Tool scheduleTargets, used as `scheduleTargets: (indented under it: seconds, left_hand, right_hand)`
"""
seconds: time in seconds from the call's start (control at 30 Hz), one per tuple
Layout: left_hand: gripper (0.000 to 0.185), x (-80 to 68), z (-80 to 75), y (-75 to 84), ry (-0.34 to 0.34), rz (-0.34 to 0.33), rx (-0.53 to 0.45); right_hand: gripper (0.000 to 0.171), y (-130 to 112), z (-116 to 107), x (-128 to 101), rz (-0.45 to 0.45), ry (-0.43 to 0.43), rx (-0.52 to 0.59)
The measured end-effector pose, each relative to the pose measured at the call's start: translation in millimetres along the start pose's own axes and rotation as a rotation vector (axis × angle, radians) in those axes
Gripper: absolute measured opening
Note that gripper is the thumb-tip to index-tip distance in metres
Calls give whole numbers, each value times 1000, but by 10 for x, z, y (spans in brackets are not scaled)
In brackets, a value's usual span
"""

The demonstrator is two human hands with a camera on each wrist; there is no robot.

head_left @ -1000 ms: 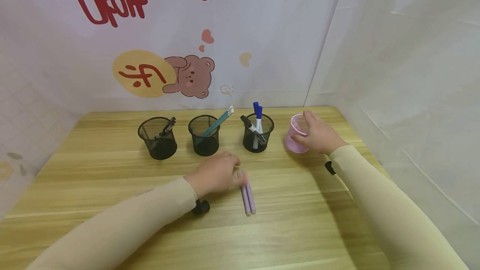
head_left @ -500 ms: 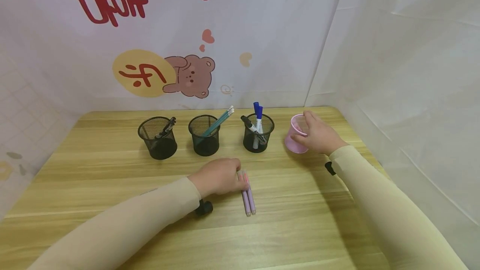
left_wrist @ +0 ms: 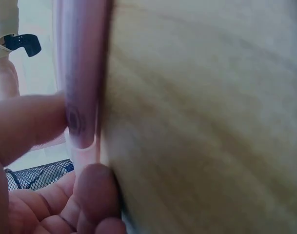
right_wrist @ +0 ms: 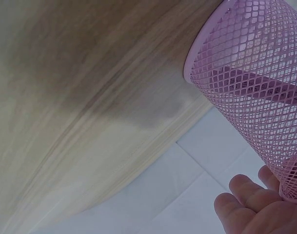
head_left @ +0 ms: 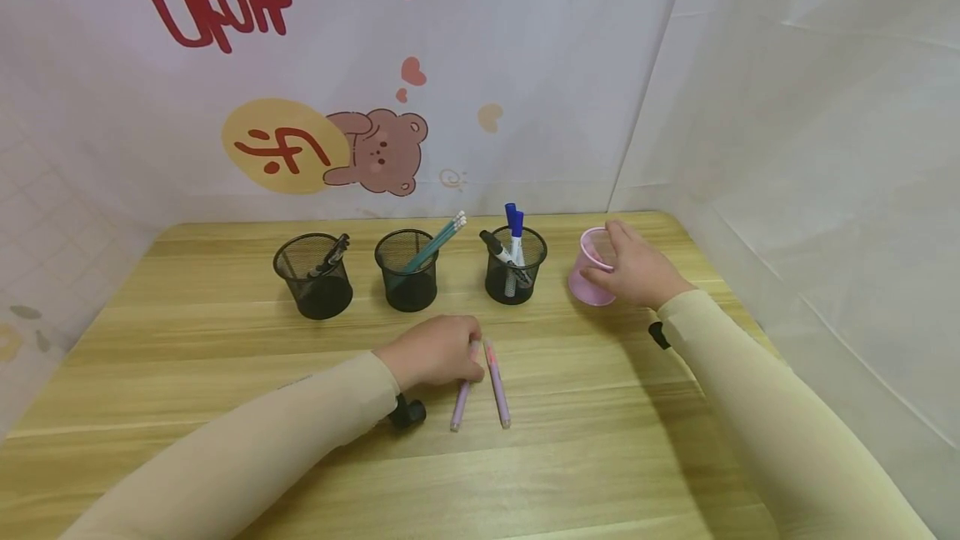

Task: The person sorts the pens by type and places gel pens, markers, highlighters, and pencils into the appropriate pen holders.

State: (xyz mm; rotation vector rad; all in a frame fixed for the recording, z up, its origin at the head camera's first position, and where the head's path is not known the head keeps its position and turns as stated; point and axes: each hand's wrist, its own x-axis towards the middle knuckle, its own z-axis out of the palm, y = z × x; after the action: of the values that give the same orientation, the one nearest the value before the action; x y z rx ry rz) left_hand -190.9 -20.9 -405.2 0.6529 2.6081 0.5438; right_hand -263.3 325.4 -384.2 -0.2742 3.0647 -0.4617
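Note:
My left hand (head_left: 435, 350) pinches a slim purple pen (head_left: 460, 408) between thumb and fingers, low over the table. The left wrist view shows this pen (left_wrist: 85, 63) close up, with a dark printed mark and a paler pinkish end by the fingertips. Just right of it, a second purple pen (head_left: 499, 390) with a pink end lies on the wood. Farther right, my right hand (head_left: 637, 267) holds a pink mesh pen cup (head_left: 589, 288) at its rim, thumb in front and fingers behind. In the right wrist view, several fingers (right_wrist: 253, 197) are around the cup's rim.
Left of the pink cup stand three black mesh cups in a row: one with white markers (head_left: 516, 250), one with green pencils (head_left: 435, 244), one with black pens (head_left: 330, 255). A white printed curtain (head_left: 555, 107) hangs behind the wooden table (head_left: 570, 457).
The two purple pens lay side by side; my left hand has closed on the left one and drawn it leftward, opening a gap. My right hand stays on the pink cup.

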Motion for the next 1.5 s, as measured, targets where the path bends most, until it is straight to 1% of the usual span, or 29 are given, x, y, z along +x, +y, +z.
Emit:
scheduleTargets:
  seconds: [0.3,0.57,0.73,1.07,1.5]
  left_hand:
    - [33,3,0,-7,-1,-19,3]
    - [33,-4,-7,-18,0,-23,-16]
    - [32,-19,-20,-23,13,-14,-38]
    - [40,-48,-51,6,45,-2,-104]
    - [35,-58,-116,23,94,26,-146]
  right_hand:
    - [105,-14,-10,-1,4,-6,-4]
    - [105,-17,-8,-2,9,-7,-5]
    - [104,-10,-2,3,6,-2,-9]
    - [106,-12,-3,-2,3,-1,-11]
    - [105,-14,-3,-7,3,0,-9]
